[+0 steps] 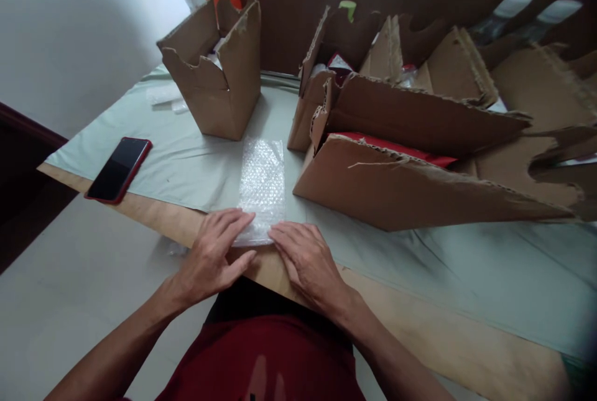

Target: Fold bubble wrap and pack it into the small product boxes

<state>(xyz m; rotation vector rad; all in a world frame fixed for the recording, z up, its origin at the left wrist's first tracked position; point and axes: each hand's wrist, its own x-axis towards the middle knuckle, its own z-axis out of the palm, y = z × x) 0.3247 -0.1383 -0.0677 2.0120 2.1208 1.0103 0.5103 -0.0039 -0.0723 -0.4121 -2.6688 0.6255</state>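
Note:
A strip of clear bubble wrap [262, 174] lies lengthwise across the table, its near end by the front edge. My left hand [217, 255] rests its fingertips on the near left corner of the wrap, thumb spread away from the fingers. On the other side, my right hand [310, 261] lies with extended fingers touching the near right corner; its thumb is mostly hidden. The near end of the wrap looks layered or folded, but whether anything is inside it I cannot tell.
A tall cardboard box [217, 96] stands behind the wrap. Larger cut cardboard boxes [396, 183] holding red and other items fill the right side. A phone [119, 170] in a red case lies at the left edge. More bubble wrap [163, 95] lies behind it.

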